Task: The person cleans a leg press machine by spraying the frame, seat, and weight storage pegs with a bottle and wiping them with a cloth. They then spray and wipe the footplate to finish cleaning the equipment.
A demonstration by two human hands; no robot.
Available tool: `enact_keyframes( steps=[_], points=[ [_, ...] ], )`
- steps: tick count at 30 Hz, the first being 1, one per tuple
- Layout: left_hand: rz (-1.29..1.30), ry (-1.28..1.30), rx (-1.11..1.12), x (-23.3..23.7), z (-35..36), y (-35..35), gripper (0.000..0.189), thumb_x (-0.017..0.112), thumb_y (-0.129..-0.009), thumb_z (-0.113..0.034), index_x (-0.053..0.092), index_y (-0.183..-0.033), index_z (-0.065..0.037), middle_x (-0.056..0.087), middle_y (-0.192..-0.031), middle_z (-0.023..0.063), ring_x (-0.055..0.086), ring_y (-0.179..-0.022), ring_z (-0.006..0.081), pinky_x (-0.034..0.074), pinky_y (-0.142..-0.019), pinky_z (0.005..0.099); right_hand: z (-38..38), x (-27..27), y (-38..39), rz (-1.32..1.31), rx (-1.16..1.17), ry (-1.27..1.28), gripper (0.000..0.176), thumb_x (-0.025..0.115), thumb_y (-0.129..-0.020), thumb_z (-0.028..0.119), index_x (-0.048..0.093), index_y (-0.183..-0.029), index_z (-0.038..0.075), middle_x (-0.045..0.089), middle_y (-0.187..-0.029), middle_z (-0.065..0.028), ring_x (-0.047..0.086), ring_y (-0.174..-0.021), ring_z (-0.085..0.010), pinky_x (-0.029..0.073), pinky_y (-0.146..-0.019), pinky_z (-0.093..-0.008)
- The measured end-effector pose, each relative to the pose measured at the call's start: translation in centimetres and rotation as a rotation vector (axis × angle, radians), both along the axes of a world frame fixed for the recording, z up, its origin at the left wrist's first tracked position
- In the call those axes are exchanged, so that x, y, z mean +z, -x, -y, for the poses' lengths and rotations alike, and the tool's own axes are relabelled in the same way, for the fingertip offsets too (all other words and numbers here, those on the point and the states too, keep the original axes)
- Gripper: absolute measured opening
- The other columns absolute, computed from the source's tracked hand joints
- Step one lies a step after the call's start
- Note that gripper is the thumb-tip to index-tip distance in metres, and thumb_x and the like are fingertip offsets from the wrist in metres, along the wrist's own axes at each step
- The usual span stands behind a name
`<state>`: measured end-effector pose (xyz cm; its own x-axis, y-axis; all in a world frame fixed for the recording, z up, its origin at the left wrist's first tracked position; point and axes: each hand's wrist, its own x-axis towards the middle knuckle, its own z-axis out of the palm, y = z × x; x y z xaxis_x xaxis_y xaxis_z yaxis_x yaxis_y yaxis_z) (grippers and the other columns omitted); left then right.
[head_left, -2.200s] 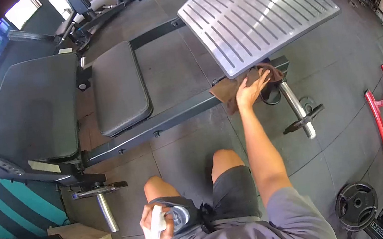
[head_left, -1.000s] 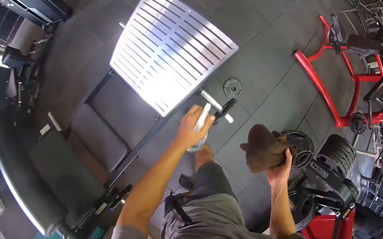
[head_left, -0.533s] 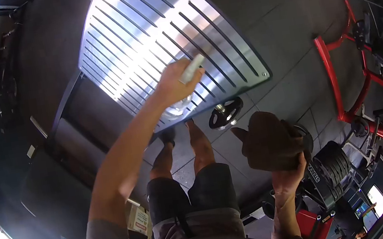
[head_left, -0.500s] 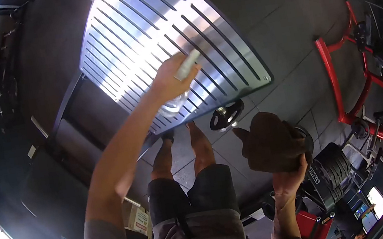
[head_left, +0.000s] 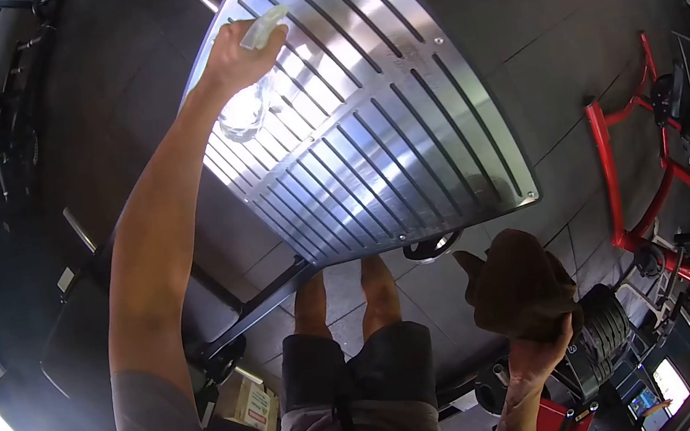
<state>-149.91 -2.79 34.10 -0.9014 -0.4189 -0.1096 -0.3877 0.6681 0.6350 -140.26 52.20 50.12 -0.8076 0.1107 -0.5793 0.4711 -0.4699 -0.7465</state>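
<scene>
My left hand (head_left: 241, 59) is wrapped round the neck of a clear spray bottle (head_left: 243, 121) with a whitish trigger head (head_left: 267, 26). It is over the left far part of a large slotted metal plate (head_left: 420, 145), whose surface shines brightly and has screws along its edges. At the lower right, my right hand (head_left: 541, 358) grips a bunched dark brown cloth (head_left: 519, 285) from below, apart from the plate. The cloth covers most of those fingers.
A black round knob or wheel (head_left: 433, 247) shows under the plate's near edge. Red metal gym frames (head_left: 609, 174) stand at the right, near a weight stack (head_left: 608, 327). A cardboard box (head_left: 253, 403) sits at lower left, by a dark frame bar (head_left: 265, 307).
My left hand has carried the spray bottle farther out and left over the plate. The plate sits lower in view. My right hand and the cloth have shifted slightly right and down.
</scene>
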Motion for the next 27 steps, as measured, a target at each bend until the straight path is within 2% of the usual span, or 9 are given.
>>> enact_keyframes(
  steps=[5, 8, 11, 13, 15, 18, 19, 25, 27],
  points=[
    [-0.126, -0.123, 0.037, -4.4, -1.6, -5.9, 0.023, 0.069, -0.091, -0.027, 0.067, -0.09, -0.004, 0.061, -0.066, 0.0092, 0.059, -0.058, 0.0174, 0.047, -0.055, 0.0344, 2.3, -0.2, -2.2, 0.001, -0.009, -0.023, 0.051, 0.05, -0.099, 0.038, 0.049, -0.141, 0.009, 0.052, -0.141, -0.0083, 0.045, -0.133, -0.0243, 0.029, -0.114, -0.0447],
    [0.044, -0.173, -0.139, -7.3, -5.2, -9.6, 0.025, 0.069, -0.091, -0.03, 0.065, -0.095, -0.005, 0.065, -0.074, 0.0092, 0.064, -0.064, 0.0209, 0.051, -0.059, 0.0385, 3.3, 0.0, -2.8, -0.01, -0.001, 0.015, 0.05, 0.049, -0.1, 0.037, 0.049, -0.141, 0.008, 0.052, -0.142, -0.0085, 0.045, -0.134, -0.024, 0.03, -0.114, -0.0436],
    [0.239, -0.401, -0.195, -4.4, -12.0, -10.9, 0.028, 0.066, -0.091, -0.033, 0.063, -0.1, -0.007, 0.063, -0.084, 0.0118, 0.066, -0.078, 0.0285, 0.052, -0.069, 0.0431, 3.6, 0.0, -2.9, -0.06, -0.038, -0.052, 0.05, 0.048, -0.1, 0.037, 0.049, -0.14, 0.007, 0.052, -0.142, -0.0088, 0.045, -0.134, -0.0248, 0.029, -0.114, -0.0433],
    [-0.22, -0.301, -0.406, -5.6, -17.2, -12.6, 0.027, 0.065, -0.089, -0.032, 0.063, -0.098, -0.006, 0.06, -0.091, 0.0138, 0.063, -0.087, 0.0323, 0.052, -0.074, 0.0452, 3.7, 0.2, -2.6, -0.133, -0.036, -0.118, 0.05, 0.048, -0.1, 0.037, 0.05, -0.14, 0.006, 0.052, -0.141, -0.0094, 0.045, -0.133, -0.0256, 0.029, -0.115, -0.0435],
    [-0.056, -0.425, -0.532, -3.9, -21.2, -13.4, 0.026, 0.066, -0.087, -0.028, 0.063, -0.099, -0.005, 0.059, -0.099, 0.014, 0.061, -0.095, 0.0332, 0.051, -0.077, 0.0461, 3.6, 0.9, -2.3, -0.232, 0.001, -0.177, 0.051, 0.049, -0.1, 0.037, 0.049, -0.14, 0.005, 0.052, -0.141, -0.0103, 0.046, -0.133, -0.0263, 0.029, -0.115, -0.0437],
    [-0.003, -0.579, -0.5, -1.8, -25.7, -16.0, 0.028, 0.067, -0.086, -0.027, 0.064, -0.103, -0.005, 0.059, -0.1, 0.014, 0.062, -0.095, 0.0335, 0.052, -0.081, 0.0444, 1.3, -0.2, -3.6, -0.515, 0.16, -0.702, 0.052, 0.05, -0.1, 0.038, 0.049, -0.139, 0.003, 0.051, -0.142, -0.0127, 0.045, -0.133, -0.0285, 0.029, -0.116, -0.0446],
    [-0.005, -0.619, -0.497, -1.4, -26.7, -17.2, 0.03, 0.067, -0.086, -0.027, 0.064, -0.105, -0.004, 0.06, -0.101, 0.0142, 0.062, -0.095, 0.0336, 0.052, -0.081, 0.0437, 1.8, -0.5, -3.9, -0.426, 0.057, -0.621, 0.052, 0.048, -0.1, 0.037, 0.049, -0.139, 0.002, 0.045, -0.147, -0.0144, 0.042, -0.136, -0.0292, 0.03, -0.115, -0.0466],
    [-0.012, -0.655, -0.372, -1.7, -27.1, -26.6, 0.033, 0.071, -0.084, -0.023, 0.065, -0.11, -0.003, 0.06, -0.1, 0.0152, 0.064, -0.086, 0.0349, 0.054, -0.074, 0.0414, 9.7, -9.5, 6.5, -0.86, 1.395, -1.964, 0.091, 0.075, -0.075, 0.045, 0.037, -0.147, 0.005, 0.011, -0.153, -0.0379, 0.015, -0.142, -0.0559, 0.013, -0.114, -0.0657],
    [0.032, -0.649, -0.314, -1.8, -25.8, -29.7, 0.032, 0.072, -0.083, -0.02, 0.065, -0.11, -0.004, 0.061, -0.098, 0.0157, 0.065, -0.084, 0.0354, 0.054, -0.074, 0.0414, 10.0, -13.0, 9.1, -0.984, 1.341, -1.946, 0.096, 0.073, -0.076, 0.047, 0.03, -0.151, 0.006, 0.01, -0.153, -0.0394, 0.011, -0.141, -0.0595, 0.01, -0.112, -0.0694]
  ],
)
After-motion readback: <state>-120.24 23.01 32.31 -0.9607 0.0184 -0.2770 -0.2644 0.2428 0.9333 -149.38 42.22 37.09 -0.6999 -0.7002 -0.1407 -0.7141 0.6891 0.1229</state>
